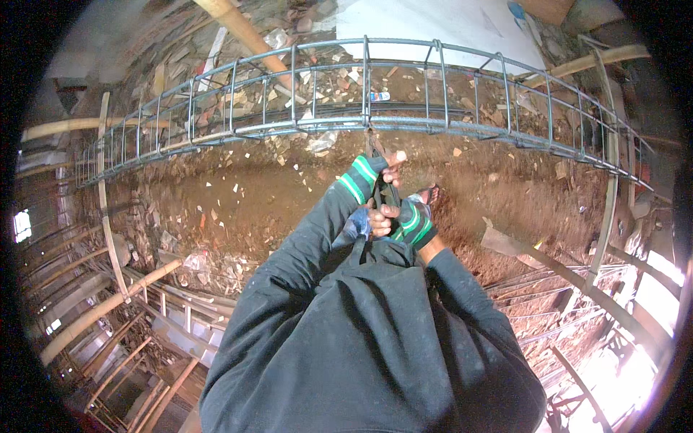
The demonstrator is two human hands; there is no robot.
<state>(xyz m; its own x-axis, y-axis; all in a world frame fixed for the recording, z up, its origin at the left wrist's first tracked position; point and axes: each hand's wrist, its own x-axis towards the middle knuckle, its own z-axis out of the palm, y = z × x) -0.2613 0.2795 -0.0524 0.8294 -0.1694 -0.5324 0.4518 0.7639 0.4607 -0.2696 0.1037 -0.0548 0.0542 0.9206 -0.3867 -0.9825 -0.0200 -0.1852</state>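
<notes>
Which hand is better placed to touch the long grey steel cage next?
Probably the left hand: it sits nearer the grey steel cage, while the right hand is farther back, closer to the dark-clothed torso.

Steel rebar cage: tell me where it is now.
In the head view, the steel rebar cage runs left to right across the upper part, just beyond the left hand and nearer than the white panel.

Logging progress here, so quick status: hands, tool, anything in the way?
Left hand around dark tool; right hand by its lower end, grip unclear. Tool's head at steel cage, contact unclear. Nothing visibly blocking tool from cage.
</notes>
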